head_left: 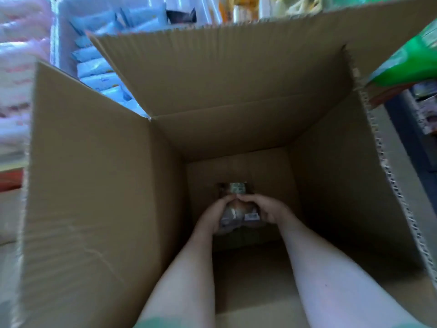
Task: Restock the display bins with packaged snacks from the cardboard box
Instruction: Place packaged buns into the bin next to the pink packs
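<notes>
I look down into a deep open cardboard box (99,185) with its flaps up. Both my arms reach to its bottom. My left hand (216,215) and my right hand (266,208) grip a small stack of clear-wrapped snack packs (238,210) from either side, fingers curled over its top. One more pack (236,188) with a green label shows just beyond my fingertips; I cannot tell whether it belongs to the held stack. The rest of the box floor looks bare.
Behind the far flap stands a white display bin (59,24) holding several light blue packets (99,67). Pink and white packages (16,74) lie at the left. A green bag (409,60) sits at the right, above dark shelving (416,129).
</notes>
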